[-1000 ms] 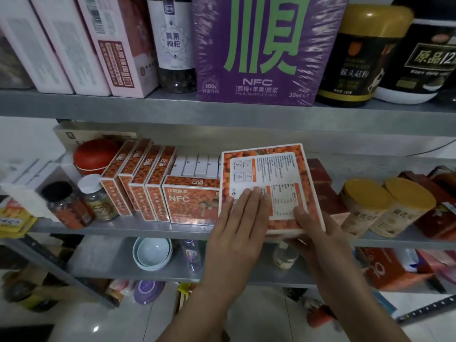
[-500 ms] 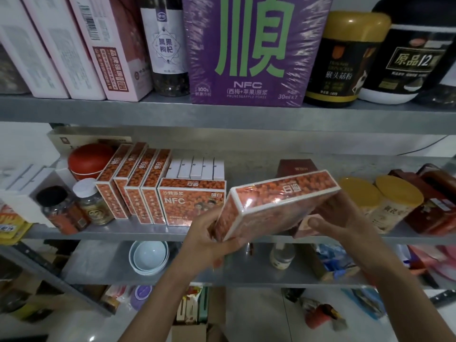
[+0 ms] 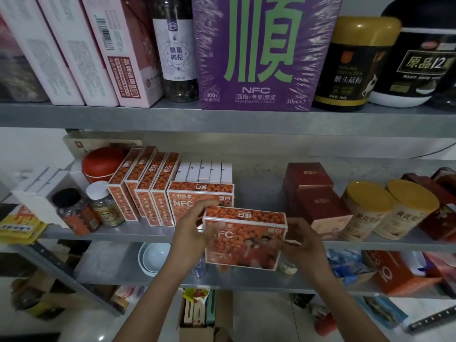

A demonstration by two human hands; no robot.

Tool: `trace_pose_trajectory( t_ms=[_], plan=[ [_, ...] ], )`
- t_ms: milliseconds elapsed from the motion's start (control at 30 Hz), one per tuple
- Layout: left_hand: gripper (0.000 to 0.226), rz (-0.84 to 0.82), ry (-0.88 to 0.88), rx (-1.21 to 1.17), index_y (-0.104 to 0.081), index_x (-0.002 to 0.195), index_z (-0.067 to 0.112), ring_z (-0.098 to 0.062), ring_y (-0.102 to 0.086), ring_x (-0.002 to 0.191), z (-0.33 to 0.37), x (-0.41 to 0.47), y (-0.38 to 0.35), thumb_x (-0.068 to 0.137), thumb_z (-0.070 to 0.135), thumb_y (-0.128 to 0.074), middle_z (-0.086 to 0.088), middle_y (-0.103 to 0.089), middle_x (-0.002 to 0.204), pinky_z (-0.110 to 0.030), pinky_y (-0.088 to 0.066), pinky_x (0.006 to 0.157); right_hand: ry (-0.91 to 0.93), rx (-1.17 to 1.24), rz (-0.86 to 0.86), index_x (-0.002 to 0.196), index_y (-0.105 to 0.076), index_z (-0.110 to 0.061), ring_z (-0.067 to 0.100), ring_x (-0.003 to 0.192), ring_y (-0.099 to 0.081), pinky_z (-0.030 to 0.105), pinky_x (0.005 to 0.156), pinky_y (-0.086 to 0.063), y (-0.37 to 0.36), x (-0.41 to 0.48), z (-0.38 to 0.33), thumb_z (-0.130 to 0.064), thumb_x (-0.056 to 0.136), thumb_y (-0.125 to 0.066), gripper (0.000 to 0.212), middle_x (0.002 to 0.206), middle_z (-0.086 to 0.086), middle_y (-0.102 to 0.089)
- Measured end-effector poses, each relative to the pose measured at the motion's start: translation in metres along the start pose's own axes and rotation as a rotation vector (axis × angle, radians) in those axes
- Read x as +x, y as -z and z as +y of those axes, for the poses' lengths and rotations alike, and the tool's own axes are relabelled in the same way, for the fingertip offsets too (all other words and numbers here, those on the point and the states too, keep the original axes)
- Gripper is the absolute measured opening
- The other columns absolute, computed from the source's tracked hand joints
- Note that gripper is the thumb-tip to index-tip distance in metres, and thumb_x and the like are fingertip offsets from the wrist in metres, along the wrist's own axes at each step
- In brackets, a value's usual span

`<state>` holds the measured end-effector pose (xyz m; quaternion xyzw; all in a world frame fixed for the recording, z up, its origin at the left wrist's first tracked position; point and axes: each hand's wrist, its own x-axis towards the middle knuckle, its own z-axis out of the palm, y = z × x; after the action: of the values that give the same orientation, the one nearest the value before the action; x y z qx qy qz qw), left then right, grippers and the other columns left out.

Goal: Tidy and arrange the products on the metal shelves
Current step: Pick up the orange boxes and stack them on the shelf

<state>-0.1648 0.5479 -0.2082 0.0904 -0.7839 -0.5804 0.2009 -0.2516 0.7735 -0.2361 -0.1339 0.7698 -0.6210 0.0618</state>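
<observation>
Our fingers curl round the orange box. Our left hand grips its left end, our right hand its right side. We hold it upright mid-frame, in front of the middle shelf.

Soft, cool and rather dim light falls evenly with no hard shadows, darkest under the lowest level at the near left, while the film on the purple box catches streaky white glare and the glossy floor shows small bright glints at the near left. The wide lens bows the upper shelf and makes the pink boxes at the far left lean outward and go soft. Motion blur smears the fingers of the left hand and the front print of the orange box it grips, though labels in the middle read sharp.
</observation>
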Motion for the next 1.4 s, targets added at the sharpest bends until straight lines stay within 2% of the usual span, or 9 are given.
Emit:
trace_pose_trajectory(
  t_ms=[133, 233, 467, 667, 833, 933, 1067, 1267, 1400],
  plan=[
    [0.043, 0.042, -0.141, 0.262, -0.057, 0.120, 0.028, -0.009, -0.055, 0.115, 0.003, 0.005, 0.017, 0.084, 0.010, -0.070, 0.013, -0.058, 0.122, -0.026, -0.044, 0.100, 0.019, 0.069, -0.015, 0.092, -0.059, -0.020, 0.008, 0.090, -0.069, 0.027, 0.075, -0.058, -0.025, 0.016, 0.003, 0.008, 0.070, -0.079, 0.041, 0.088, -0.014, -0.073],
    [0.046, 0.051, -0.211, 0.441, -0.056, 0.127, 0.022, -0.007, -0.050, 0.114, 0.002, 0.014, 0.028, 0.086, 0.009, -0.070, 0.009, -0.055, 0.124, -0.011, -0.034, 0.095, 0.091, 0.118, -0.056, 0.095, -0.058, -0.014, 0.006, 0.089, -0.070, 0.021, 0.072, -0.057, -0.038, 0.026, -0.003, 0.013, 0.071, -0.075, 0.040, 0.090, -0.015, -0.074],
    [0.069, 0.014, -0.318, 0.960, -0.057, 0.131, 0.009, -0.033, -0.045, 0.121, -0.015, 0.040, 0.051, 0.068, 0.010, -0.086, -0.016, -0.053, 0.131, -0.052, -0.049, 0.096, 0.147, 0.127, -0.077, 0.100, -0.057, -0.003, 0.009, 0.099, -0.067, 0.017, 0.071, -0.056, -0.069, 0.046, 0.002, 0.014, 0.072, -0.075, 0.037, 0.113, 0.013, -0.063],
    [0.094, -0.106, -0.258, 1.179, -0.026, 0.152, 0.011, -0.026, -0.020, 0.148, -0.024, 0.054, 0.054, 0.077, 0.027, -0.080, -0.009, -0.024, 0.158, -0.036, -0.002, 0.117, 0.041, 0.109, -0.077, 0.095, -0.051, -0.022, 0.017, 0.108, -0.062, 0.022, 0.074, -0.058, -0.087, 0.055, 0.008, 0.001, 0.076, -0.077, 0.039, 0.119, 0.010, -0.059],
    [0.092, -0.025, -0.264, 1.191, -0.061, 0.127, 0.001, -0.033, -0.062, 0.116, -0.033, 0.053, 0.047, 0.044, 0.014, -0.098, -0.017, -0.063, 0.127, -0.050, -0.030, 0.101, 0.022, 0.103, -0.170, 0.118, -0.044, -0.030, 0.018, 0.125, -0.051, 0.044, 0.098, -0.051, -0.087, 0.058, 0.012, -0.009, 0.077, -0.079, 0.058, 0.135, 0.003, -0.050],
    [0.089, -0.009, -0.299, 1.167, -0.062, 0.126, 0.002, -0.032, -0.063, 0.114, -0.031, 0.048, 0.044, 0.046, 0.014, -0.097, -0.016, -0.064, 0.126, -0.049, -0.032, 0.099, 0.017, 0.100, -0.296, 0.135, -0.031, -0.031, 0.019, 0.127, -0.051, 0.042, 0.098, -0.052, -0.082, 0.059, 0.013, -0.008, 0.075, -0.081, 0.081, 0.139, 0.002, -0.048],
    [0.088, -0.007, -0.293, 1.155, -0.063, 0.124, 0.001, -0.032, -0.064, 0.114, -0.024, 0.043, 0.033, 0.044, 0.014, -0.097, -0.015, -0.065, 0.125, -0.046, -0.035, 0.097, -0.003, 0.162, -0.321, 0.126, -0.045, -0.030, 0.019, 0.116, -0.062, 0.040, 0.092, -0.056, -0.078, 0.056, 0.014, -0.044, 0.054, -0.081, 0.082, 0.126, 0.000, -0.061],
    [0.088, -0.037, -0.270, 1.126, -0.061, 0.128, 0.005, -0.030, -0.062, 0.116, -0.015, 0.039, 0.003, 0.048, 0.016, -0.096, -0.012, -0.063, 0.129, -0.042, -0.038, 0.099, 0.112, 0.128, -0.249, 0.129, -0.046, -0.018, 0.001, 0.107, -0.064, 0.018, 0.079, -0.055, -0.046, 0.048, 0.017, 0.007, 0.078, -0.073, 0.062, 0.117, -0.006, -0.062],
    [0.086, -0.073, -0.284, 1.114, -0.059, 0.132, 0.006, -0.027, -0.059, 0.121, -0.008, 0.038, -0.022, 0.054, 0.017, -0.094, -0.011, -0.060, 0.133, -0.038, -0.036, 0.104, 0.335, -0.104, -0.077, 0.137, -0.041, -0.016, 0.010, 0.129, -0.048, 0.029, 0.098, -0.050, -0.025, 0.045, 0.017, -0.026, 0.082, -0.076, 0.066, 0.138, 0.002, -0.051]
  ],
)
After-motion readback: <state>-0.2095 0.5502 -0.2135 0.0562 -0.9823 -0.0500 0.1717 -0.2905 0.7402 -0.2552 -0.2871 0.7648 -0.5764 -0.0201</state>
